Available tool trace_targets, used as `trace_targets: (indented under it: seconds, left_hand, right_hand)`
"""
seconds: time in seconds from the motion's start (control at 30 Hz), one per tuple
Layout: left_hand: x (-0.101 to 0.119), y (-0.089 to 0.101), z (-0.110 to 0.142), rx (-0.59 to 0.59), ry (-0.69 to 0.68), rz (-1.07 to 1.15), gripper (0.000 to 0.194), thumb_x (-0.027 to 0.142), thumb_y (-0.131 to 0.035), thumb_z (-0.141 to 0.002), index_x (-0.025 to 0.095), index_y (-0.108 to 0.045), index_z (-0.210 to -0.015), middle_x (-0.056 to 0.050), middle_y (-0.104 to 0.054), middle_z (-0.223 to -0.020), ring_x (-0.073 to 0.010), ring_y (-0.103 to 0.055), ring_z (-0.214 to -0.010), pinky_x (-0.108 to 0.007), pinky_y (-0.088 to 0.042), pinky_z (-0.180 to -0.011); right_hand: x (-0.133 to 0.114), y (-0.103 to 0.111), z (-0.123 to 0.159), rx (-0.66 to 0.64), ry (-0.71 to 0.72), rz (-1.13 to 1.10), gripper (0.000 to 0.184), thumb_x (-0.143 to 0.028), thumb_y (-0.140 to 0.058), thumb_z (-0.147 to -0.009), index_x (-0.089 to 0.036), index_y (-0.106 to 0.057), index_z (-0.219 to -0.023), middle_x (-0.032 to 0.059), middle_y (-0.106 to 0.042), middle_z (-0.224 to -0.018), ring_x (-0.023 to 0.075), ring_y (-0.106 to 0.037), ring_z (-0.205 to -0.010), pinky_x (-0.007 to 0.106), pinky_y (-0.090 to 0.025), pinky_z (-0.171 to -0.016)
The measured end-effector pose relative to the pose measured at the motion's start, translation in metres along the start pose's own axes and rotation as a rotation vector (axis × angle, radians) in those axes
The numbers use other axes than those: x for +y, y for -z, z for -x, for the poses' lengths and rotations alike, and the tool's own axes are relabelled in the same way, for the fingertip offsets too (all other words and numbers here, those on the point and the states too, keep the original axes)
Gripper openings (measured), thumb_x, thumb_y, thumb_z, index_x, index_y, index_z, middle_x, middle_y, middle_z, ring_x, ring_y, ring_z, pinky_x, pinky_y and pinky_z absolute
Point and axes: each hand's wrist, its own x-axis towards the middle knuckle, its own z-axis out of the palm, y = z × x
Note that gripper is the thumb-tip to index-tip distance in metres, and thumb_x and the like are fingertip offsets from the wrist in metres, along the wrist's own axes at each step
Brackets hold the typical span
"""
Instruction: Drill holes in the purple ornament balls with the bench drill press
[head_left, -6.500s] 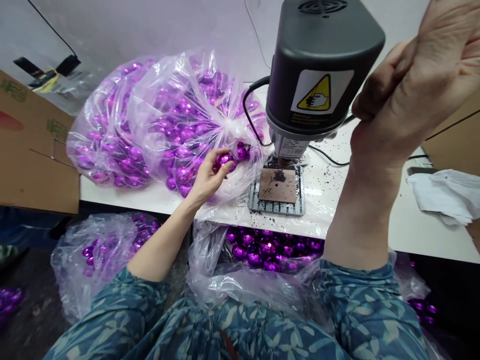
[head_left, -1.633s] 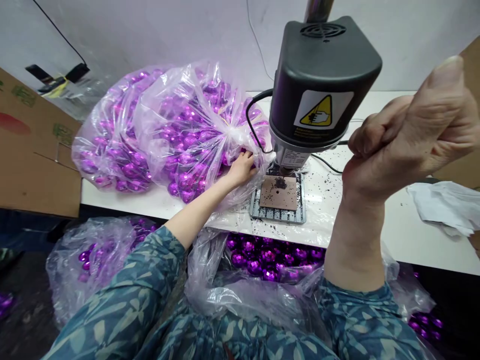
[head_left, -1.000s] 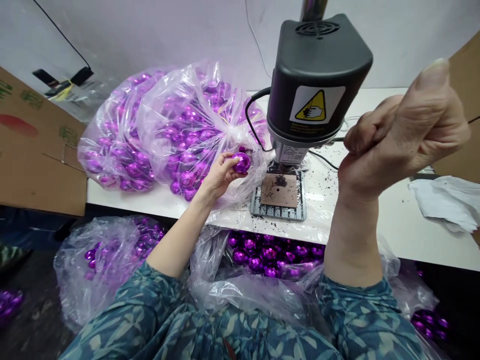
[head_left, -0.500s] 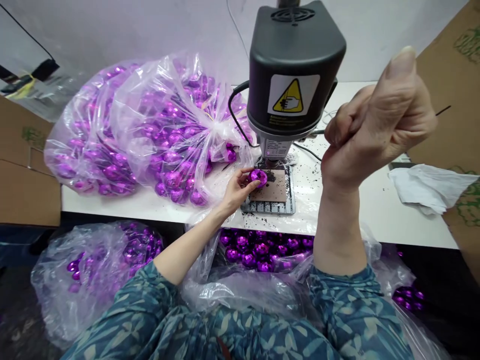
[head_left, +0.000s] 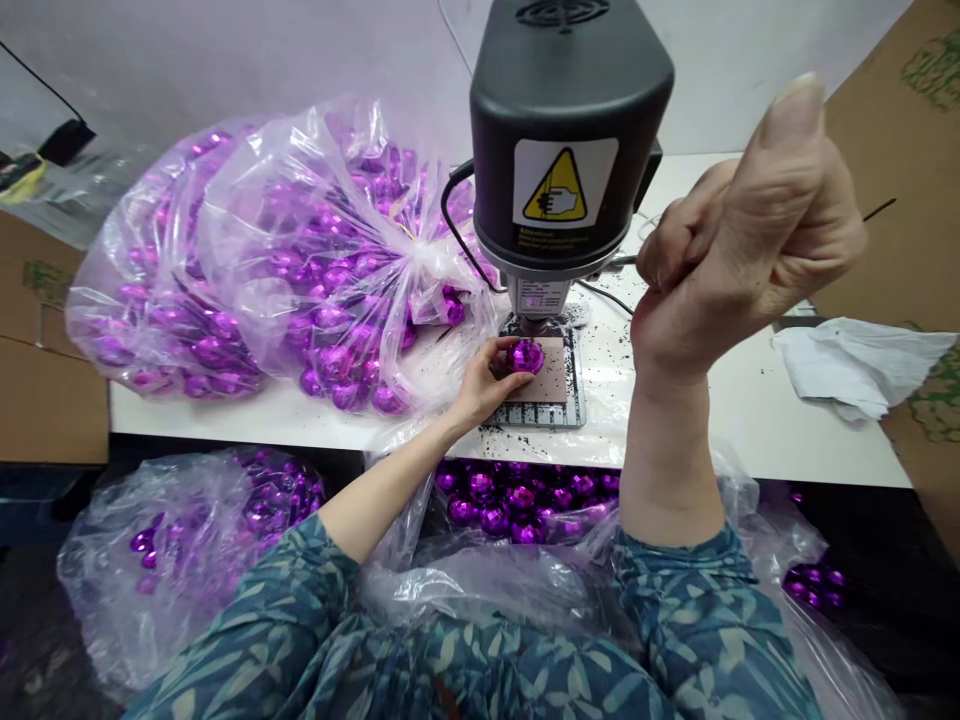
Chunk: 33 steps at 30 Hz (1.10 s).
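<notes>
My left hand [head_left: 487, 380] pinches a shiny purple faceted ball [head_left: 527, 356] between thumb and fingers. The ball rests over a brown board [head_left: 551, 385] on the slotted metal base [head_left: 576, 410] of a small drill press [head_left: 570, 130]. Its dark motor housing, with a yellow warning label, hangs above the ball, and the drill tip is hard to make out. To the right, my right hand [head_left: 750, 240] is raised and closed around the press's lever [head_left: 624, 261], most of which the fingers hide.
Tied clear bags of purple balls [head_left: 300, 270] fill the table's left. More balls [head_left: 517, 500] lie in an open plastic bag below the front edge. A white cloth [head_left: 862, 365] lies at right, near a cardboard box [head_left: 900, 180]. Dark shavings are scattered around the base.
My left hand has moved the ball slightly right onto the board, nearer to under the drill. My right hand keeps its grip on the lever. The view has shifted slightly.
</notes>
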Motion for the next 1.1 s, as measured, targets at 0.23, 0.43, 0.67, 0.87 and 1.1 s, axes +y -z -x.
trace_targets:
  seconds: [0.23,0.43,0.67,0.87,1.1]
  left_hand:
    - [0.006,-0.004,0.005,0.047,-0.157,-0.244,0.056,0.024,-0.092,-0.071,0.024,-0.069,-0.122,-0.005,-0.073,-0.106,-0.0226,-0.063,-0.097,-0.035,-0.053,-0.084]
    - [0.003,-0.004,0.006,0.044,-0.173,-0.265,0.058,0.028,-0.091,-0.073,0.024,-0.067,-0.125,-0.007,-0.073,-0.109,-0.0234,-0.064,-0.099,-0.037,-0.053,-0.087]
    - [0.001,-0.004,0.006,0.043,-0.180,-0.276,0.060,0.028,-0.092,-0.072,0.022,-0.067,-0.126,-0.007,-0.073,-0.110,-0.0240,-0.063,-0.100,-0.037,-0.053,-0.086]
    - [0.000,-0.004,0.006,0.040,-0.187,-0.295,0.059,0.030,-0.091,-0.074,0.024,-0.066,-0.126,-0.008,-0.073,-0.115,-0.0240,-0.064,-0.101,-0.037,-0.054,-0.085]
    - [-0.001,-0.004,0.007,0.042,-0.170,-0.302,0.059,0.030,-0.091,-0.074,0.024,-0.065,-0.126,-0.007,-0.072,-0.115,-0.0225,-0.063,-0.096,-0.036,-0.053,-0.082]
  right_hand:
    - [0.000,0.000,0.001,0.020,0.036,-0.085,0.041,-0.036,-0.054,-0.095,-0.021,-0.040,-0.059,-0.0052,-0.019,-0.049,0.0050,-0.029,-0.039,0.027,-0.024,-0.043]
    - [-0.007,0.005,0.013,0.043,0.001,-0.019,0.049,-0.041,-0.052,-0.096,-0.020,-0.031,-0.056,-0.0060,-0.022,-0.046,0.0025,-0.030,-0.038,0.025,-0.023,-0.042]
    - [0.008,0.016,0.030,0.017,0.175,-0.170,0.056,-0.028,-0.049,-0.099,-0.016,-0.018,-0.053,-0.0051,-0.013,-0.042,-0.0004,-0.025,-0.034,0.018,-0.019,-0.036]
    - [0.022,0.025,0.041,0.000,0.277,-0.204,0.045,-0.023,-0.050,-0.097,-0.016,-0.026,-0.059,-0.0061,-0.011,-0.046,-0.0007,-0.024,-0.035,0.016,-0.024,-0.039]
    - [0.034,0.027,0.044,-0.026,0.465,-0.210,0.037,-0.012,-0.044,-0.094,-0.018,-0.022,-0.064,-0.0091,-0.016,-0.042,0.0002,-0.017,-0.030,0.017,-0.019,-0.033]
